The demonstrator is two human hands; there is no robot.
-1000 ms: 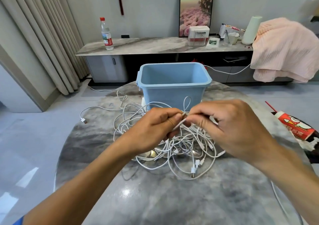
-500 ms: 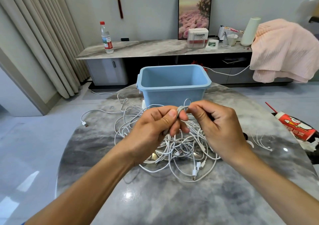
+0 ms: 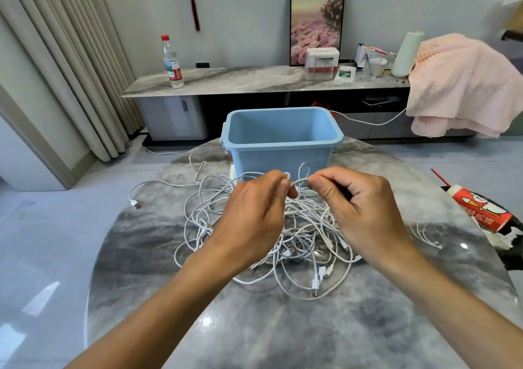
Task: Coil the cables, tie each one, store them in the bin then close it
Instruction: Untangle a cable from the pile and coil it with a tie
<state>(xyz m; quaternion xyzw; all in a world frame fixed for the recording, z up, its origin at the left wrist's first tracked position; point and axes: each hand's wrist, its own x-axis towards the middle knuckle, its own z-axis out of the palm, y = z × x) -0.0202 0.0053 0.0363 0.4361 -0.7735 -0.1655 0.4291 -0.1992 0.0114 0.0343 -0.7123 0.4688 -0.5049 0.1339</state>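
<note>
Pulling my hands apart now, left hand and right hand fingers pinching one cable above the tangle on the desk, so coiling's barely started, bin empty.

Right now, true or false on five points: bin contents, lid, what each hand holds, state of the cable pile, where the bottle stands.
1. The blue bin is empty. True, as far as its inside shows.
2. A lid covers the bin. False: it stands open, and no lid is clearly in view.
3. The left hand and the right hand pinch the same short stretch of white cable. True.
4. The cable pile is coiled and tied. False: it lies loose and tangled on the table.
5. The water bottle stands on the round table. False: it stands on the long cabinet behind.
</note>
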